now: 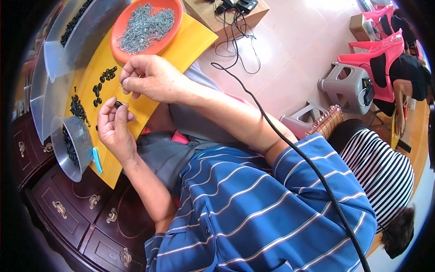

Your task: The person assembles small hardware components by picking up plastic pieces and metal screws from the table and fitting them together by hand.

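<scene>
My left hand (116, 131) pinches a small black oval plastic piece (118, 104) between thumb and fingertips, over the yellow board (108, 170). Just above it, my right hand (152, 78) is closed at the fingertips on a thin, pale, pin-like piece (120, 86), perhaps a screw; most of it is hidden by the fingers. A loose line of black oval pieces (98, 88) lies beside my hands. Further left is a small heap of black screws (78, 109). An orange-red bowl (116, 51) of silver screws (147, 28) stands beyond my right hand.
Clear plastic bins (68, 54) line the board's left side. A translucent tub (86, 140) holds dark parts beside a light-blue tool (97, 160). A black cable (272, 122) crosses over my right arm. Another person in stripes (378, 177) sits at right near grey stools (342, 86).
</scene>
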Available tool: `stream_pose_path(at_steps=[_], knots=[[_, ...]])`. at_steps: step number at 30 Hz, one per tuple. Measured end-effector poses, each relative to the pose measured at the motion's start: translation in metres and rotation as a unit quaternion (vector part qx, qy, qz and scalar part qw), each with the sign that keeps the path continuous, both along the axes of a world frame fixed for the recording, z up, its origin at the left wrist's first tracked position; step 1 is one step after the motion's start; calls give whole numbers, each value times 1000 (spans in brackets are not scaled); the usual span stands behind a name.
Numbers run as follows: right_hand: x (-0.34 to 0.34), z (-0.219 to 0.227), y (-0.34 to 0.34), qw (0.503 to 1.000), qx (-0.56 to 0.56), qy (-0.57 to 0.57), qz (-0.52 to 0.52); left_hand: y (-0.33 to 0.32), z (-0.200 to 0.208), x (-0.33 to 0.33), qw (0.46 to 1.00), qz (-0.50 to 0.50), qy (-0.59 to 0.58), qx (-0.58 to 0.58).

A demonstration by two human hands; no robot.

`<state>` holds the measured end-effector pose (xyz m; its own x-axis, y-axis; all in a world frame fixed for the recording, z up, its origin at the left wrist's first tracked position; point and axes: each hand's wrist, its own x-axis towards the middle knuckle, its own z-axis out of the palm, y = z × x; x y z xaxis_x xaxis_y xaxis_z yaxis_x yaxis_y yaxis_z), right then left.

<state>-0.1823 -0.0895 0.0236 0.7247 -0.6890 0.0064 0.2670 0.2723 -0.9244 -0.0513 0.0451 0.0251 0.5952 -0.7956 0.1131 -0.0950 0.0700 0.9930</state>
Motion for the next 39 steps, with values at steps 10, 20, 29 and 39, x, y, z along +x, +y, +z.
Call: stream_pose_path(at_steps=[10,20,29,39], knots=[[-2,3,-3,1000,-11,-3,11,-8,10,-4,1000,-20,-3,-13],[4,4,2,997,-38,46,41,3,15,3,1000,5,-24,13],[-6,12,6,997,45,30,53,-5,21,-2,999,-30,-30,-2],[-2,15,4,996,10,60,66,-5,30,2,994,-25,-104,20]])
